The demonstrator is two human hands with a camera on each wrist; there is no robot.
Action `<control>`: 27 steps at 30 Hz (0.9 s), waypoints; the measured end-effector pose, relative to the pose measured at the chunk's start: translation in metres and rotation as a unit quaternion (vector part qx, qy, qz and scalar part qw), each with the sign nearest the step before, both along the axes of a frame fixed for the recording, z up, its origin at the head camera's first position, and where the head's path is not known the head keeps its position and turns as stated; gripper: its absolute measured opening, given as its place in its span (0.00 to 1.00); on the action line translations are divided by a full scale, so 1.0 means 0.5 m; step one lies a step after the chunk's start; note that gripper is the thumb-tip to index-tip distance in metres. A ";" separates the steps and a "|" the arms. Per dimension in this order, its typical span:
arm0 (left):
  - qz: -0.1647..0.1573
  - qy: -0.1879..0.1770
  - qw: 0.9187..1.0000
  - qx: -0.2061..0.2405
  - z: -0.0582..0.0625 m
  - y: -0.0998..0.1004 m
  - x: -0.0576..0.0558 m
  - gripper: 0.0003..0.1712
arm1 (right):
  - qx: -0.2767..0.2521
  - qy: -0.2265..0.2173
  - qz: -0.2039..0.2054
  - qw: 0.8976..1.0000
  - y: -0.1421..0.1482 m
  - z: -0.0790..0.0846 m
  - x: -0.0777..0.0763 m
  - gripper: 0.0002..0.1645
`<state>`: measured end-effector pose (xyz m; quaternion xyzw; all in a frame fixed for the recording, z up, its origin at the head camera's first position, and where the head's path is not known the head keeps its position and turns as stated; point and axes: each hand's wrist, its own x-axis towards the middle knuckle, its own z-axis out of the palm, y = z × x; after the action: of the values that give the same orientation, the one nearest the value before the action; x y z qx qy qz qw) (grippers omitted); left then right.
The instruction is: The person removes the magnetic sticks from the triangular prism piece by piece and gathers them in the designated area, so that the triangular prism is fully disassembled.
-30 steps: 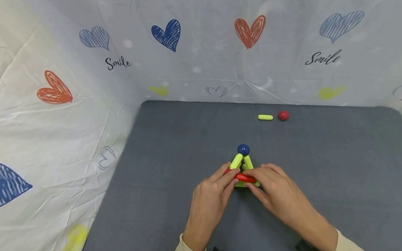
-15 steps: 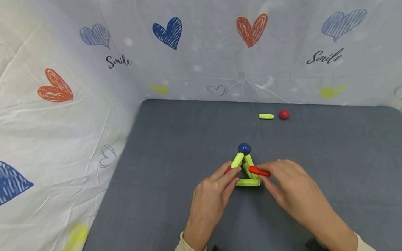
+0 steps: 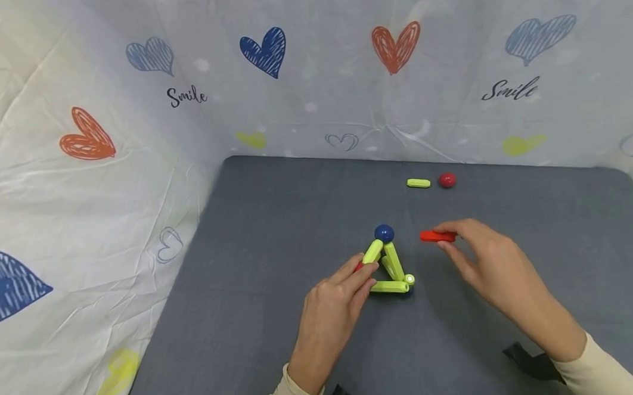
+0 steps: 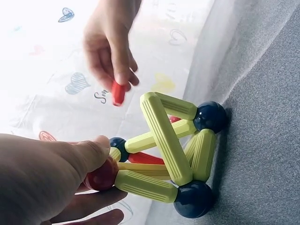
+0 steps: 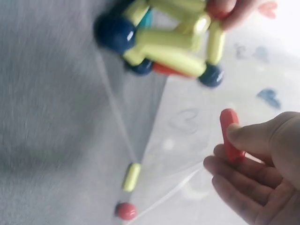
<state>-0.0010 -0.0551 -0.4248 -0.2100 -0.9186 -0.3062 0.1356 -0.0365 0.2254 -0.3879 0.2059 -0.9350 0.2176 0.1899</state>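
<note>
My right hand [image 3: 497,265] pinches a red magnetic rod [image 3: 434,236] between thumb and fingers, raised to the right of a built frame and apart from it. The frame joins yellow-green rods [image 4: 161,136] and dark blue balls [image 4: 210,116], with a red rod [image 4: 146,158] low among them. My left hand [image 3: 330,307] grips a red ball [image 4: 102,174] at the frame's upper corner. One yellow-green rod [image 3: 394,262] leans from a blue ball [image 3: 384,233] toward the near right corner. In the head view, the left fingers hide part of the frame's left side.
A loose short yellow-green rod [image 3: 418,183] and a red ball [image 3: 447,180] lie near the far edge of the grey table [image 3: 296,222]. Behind and at the left hangs a white cloth [image 3: 331,59] with printed hearts.
My right hand has lifted the red rod from the frame's front and carried it right and away from me. The left hand has stayed on the frame.
</note>
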 end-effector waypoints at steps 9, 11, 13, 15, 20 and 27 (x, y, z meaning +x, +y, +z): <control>0.005 0.002 1.000 -0.002 -0.001 -0.002 -0.001 0.19 | -0.019 -0.063 -0.010 0.998 0.012 -0.046 -0.117 0.17; 0.006 0.002 1.000 -0.003 -0.002 -0.002 -0.001 0.19 | -0.016 -0.077 -0.017 0.997 0.012 -0.055 -0.141 0.17; 0.008 0.002 1.000 -0.005 -0.003 -0.002 -0.002 0.19 | -0.012 -0.093 -0.023 0.995 0.012 -0.065 -0.164 0.16; 0.010 0.000 1.000 -0.006 -0.002 -0.001 -0.002 0.19 | -0.007 -0.107 -0.026 0.994 0.012 -0.076 -0.185 0.16; 0.012 -0.001 1.000 -0.005 -0.001 -0.001 -0.001 0.20 | 0.000 -0.134 -0.033 0.990 0.015 -0.101 -0.231 0.13; 0.008 0.005 1.000 -0.010 0.000 0.003 0.002 0.20 | 0.007 -0.171 -0.051 0.984 0.028 -0.132 -0.266 0.13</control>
<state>-0.0002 -0.0537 -0.4247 -0.2052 -0.9227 -0.2944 0.1408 -0.1693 0.2393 -0.4541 0.1189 -0.9645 0.2331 0.0367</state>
